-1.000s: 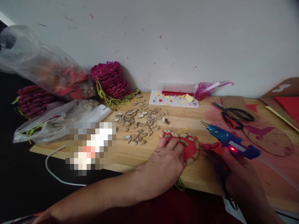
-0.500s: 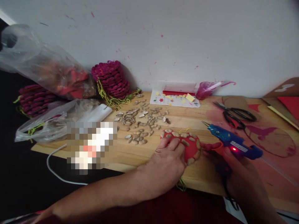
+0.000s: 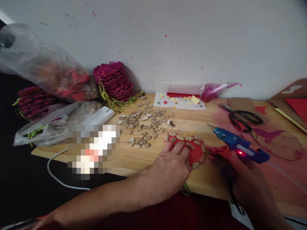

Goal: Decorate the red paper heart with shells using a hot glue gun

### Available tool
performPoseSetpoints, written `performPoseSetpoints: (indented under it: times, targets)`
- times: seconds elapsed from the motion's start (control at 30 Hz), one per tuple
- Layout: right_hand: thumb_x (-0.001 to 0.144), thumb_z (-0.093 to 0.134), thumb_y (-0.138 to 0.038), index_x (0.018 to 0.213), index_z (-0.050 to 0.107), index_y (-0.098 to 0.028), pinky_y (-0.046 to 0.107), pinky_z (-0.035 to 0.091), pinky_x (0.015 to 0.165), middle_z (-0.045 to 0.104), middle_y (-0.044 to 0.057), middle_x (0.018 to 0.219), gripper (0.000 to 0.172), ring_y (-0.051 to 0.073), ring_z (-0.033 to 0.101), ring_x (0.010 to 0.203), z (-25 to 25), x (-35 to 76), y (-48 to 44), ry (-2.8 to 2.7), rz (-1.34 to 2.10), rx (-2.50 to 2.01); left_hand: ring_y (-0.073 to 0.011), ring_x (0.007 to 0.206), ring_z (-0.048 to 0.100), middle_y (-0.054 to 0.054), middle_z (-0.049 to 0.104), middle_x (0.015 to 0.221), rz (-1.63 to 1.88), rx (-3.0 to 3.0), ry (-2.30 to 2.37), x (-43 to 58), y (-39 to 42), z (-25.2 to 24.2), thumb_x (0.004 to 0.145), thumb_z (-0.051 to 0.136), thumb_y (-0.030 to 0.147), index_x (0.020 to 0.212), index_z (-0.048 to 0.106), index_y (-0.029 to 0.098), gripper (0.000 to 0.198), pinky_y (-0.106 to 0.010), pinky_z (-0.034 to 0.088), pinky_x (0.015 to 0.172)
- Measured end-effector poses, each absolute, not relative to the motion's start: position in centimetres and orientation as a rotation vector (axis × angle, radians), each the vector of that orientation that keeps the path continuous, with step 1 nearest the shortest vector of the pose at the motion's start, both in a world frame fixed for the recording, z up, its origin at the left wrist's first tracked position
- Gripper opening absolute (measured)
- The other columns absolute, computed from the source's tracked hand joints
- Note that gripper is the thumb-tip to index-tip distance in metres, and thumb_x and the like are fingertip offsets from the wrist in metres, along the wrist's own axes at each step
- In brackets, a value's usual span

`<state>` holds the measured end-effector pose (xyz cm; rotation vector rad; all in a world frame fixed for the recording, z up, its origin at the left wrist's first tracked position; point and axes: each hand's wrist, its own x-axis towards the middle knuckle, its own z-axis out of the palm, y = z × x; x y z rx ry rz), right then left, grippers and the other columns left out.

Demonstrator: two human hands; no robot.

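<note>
A red heart-shaped piece lies near the table's front edge, with peanut shells fixed around its rim and one shell on its upper middle. My left hand rests over the heart's left side, fingers bent and closed downward. Its fingertips are hidden, so what they pinch or press cannot be made out. In my right hand is a blue hot glue gun, gripped by its handle. A red light glows on its side, and the nozzle points up and left, beyond the heart. Yellow-green cords hang below the heart.
Loose peanut shells are scattered left of the heart. Black-handled scissors lie behind the glue gun. A sheet of star stickers sits by the wall. Purple braided rolls and plastic bags stand left, near a white cable.
The whole view has shifted very slightly. Both hands, the heart and the glue gun keep their positions.
</note>
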<state>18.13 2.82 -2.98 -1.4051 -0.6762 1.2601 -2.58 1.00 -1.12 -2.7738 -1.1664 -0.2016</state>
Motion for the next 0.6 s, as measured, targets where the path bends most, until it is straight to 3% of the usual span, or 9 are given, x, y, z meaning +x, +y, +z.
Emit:
performPoseSetpoints:
  times: [0.27,0.4,0.6]
  targets:
    - [0.055,0.09,-0.047,0.071,0.079,-0.023,0.022,0.062,0.064,0.079,0.006,0.079,0.032,0.023,0.077,0.08,-2.7,17.9,2.8,-0.695,1.24,-1.384,-0.0301,0.111,0.05,-0.011,0.061,0.111,-0.213,-2.735,-1.188,-2.5,1.0,-1.7,0.095,0.059,0.026,0.113,0.069,0.016,0.024,-0.048,0.035,0.101]
    - [0.059,0.089,-0.049,0.075,0.079,-0.021,0.022,0.062,0.071,0.079,0.006,0.076,0.034,0.021,0.076,0.075,-2.6,17.9,2.7,-0.697,1.25,-1.375,-0.0291,0.109,0.05,-0.009,0.061,0.11,-0.236,-2.729,-1.194,-2.4,1.1,-1.9,0.096,0.057,0.028,0.104,0.072,0.017,0.02,-0.048,0.035,0.099]
    - [0.067,0.086,-0.047,0.082,0.078,-0.021,0.027,0.062,0.077,0.08,0.005,0.082,0.031,0.021,0.077,0.081,-3.7,18.3,2.6,-0.741,1.275,-1.238,-0.0266,0.105,0.051,-0.006,0.062,0.105,-0.331,-2.706,-1.238,-2.3,1.0,-2.3,0.095,0.061,0.029,0.109,0.069,0.017,0.02,-0.045,0.037,0.095]
